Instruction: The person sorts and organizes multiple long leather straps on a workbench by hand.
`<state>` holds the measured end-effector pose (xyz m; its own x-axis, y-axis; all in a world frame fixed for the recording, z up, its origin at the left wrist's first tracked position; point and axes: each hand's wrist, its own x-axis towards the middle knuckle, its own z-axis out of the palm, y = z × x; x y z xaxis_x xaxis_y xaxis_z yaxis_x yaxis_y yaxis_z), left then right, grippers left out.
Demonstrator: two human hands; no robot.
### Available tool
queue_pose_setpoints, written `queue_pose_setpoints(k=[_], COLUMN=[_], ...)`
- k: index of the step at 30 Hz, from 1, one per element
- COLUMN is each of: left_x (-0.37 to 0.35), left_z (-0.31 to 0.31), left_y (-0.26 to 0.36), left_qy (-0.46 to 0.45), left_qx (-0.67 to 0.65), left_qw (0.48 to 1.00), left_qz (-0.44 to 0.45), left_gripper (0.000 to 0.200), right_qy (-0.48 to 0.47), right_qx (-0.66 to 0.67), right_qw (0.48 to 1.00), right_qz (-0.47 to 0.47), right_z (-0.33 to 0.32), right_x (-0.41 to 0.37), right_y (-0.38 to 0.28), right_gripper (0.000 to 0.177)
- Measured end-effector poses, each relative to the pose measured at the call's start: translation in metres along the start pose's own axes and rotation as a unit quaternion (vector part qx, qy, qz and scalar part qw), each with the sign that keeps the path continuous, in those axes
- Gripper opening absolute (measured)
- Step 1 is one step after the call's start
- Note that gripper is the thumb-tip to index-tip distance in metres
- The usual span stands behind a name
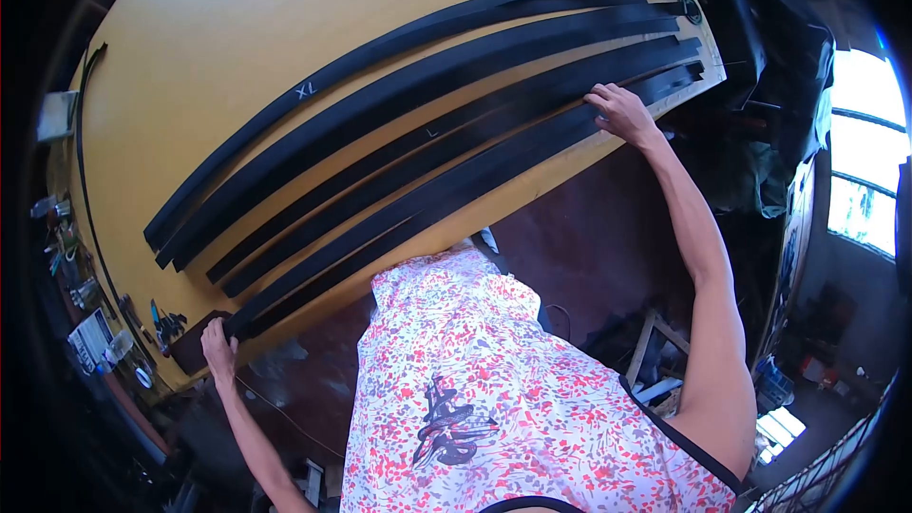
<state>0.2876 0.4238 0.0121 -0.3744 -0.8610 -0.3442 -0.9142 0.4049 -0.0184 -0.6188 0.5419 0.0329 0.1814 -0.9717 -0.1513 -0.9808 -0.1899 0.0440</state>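
Note:
Long black strips (408, 57) of flat, leather-like material lie in rows across a yellow table (237, 0). One carries a chalk "XL" mark, another an "L". My left hand (219, 350) is at the near left corner, its fingers closed on the left end of the nearest black strip (323, 271). Toward the right end of that same strip, my right hand (622, 114) pinches its upper edge between thumb and fingers. Both fingertips are partly hidden against the dark material.
Small tools (168, 325) lie at the table's left corner, beside a thin black strip (90, 199) along the left edge. A green tape roll (691, 8) sits at the right end. Dark sheets (741, 28) hang beyond it. Wooden pieces (651, 342) stand on the floor.

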Motion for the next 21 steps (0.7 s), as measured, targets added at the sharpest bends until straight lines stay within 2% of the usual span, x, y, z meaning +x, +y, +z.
queue_pose_setpoints(k=[5,10,13,16,18,21], left_x=[0.003,0.000,0.000,0.001,0.001,0.002], left_z=[-0.005,0.010,0.003,0.003,0.006,0.002], left_y=[0.006,-0.008,-0.006,-0.003,-0.002,0.003], left_qy=[0.011,0.033,0.009,0.017,0.012,-0.003], left_qx=[0.001,0.002,0.000,0.005,0.017,0.020], left_qw=[1.000,0.999,1.000,1.000,1.000,1.000], left_qz=[0.019,0.015,0.005,0.009,-0.007,-0.015], left_gripper=[0.056,0.055,0.054,0.053,0.053,0.054], right_qy=[-0.020,-0.030,-0.017,0.002,0.023,0.004], right_qx=[-0.010,-0.032,0.007,0.029,-0.032,-0.054], right_qw=[0.999,0.999,0.999,0.996,0.995,0.991], right_qz=[0.035,0.013,0.040,0.079,0.087,0.125], right_z=[0.002,0.003,0.002,0.003,0.007,0.004], right_x=[0.001,0.007,-0.001,-0.017,-0.028,-0.029], right_y=[0.002,-0.004,-0.002,0.025,0.053,0.071], right_gripper=[0.047,0.048,0.047,0.047,0.045,0.041])
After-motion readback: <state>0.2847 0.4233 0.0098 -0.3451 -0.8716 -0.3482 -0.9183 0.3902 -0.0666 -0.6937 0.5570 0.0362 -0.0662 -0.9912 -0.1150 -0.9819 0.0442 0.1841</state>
